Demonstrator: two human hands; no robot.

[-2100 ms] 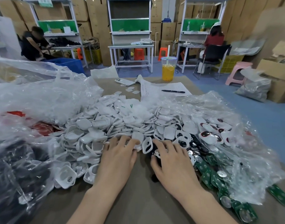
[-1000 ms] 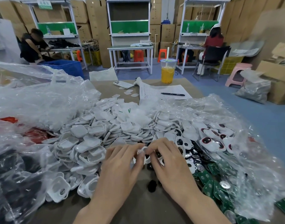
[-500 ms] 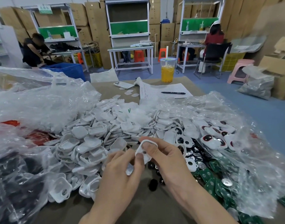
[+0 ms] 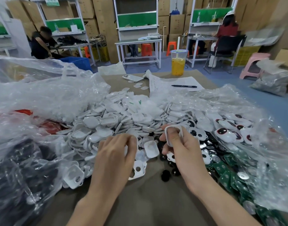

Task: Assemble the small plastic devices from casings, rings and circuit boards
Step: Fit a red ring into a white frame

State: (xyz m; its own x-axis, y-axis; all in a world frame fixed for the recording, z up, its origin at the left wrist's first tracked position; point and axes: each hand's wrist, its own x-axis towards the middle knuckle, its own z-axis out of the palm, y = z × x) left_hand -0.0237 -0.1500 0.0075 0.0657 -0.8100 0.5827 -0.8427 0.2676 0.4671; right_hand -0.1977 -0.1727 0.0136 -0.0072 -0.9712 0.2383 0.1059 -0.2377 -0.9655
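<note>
Hands pulled apart: right hand (image 4: 184, 152) pinches a white ring (image 4: 173, 126); left hand (image 4: 117, 154) curls over the casings (image 4: 107, 121), holding one or not, cannot tell. Picking parts; next, fit ring to casing.

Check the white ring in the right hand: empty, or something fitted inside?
Empty: the white ring is a bare frame pinched by the right hand; a finger shows straight through its opening, with no board inside.

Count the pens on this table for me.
1. The pen lies on the sheet of paper beyond the pile, right of the phone. More may be hidden under the plastic bags.
</note>
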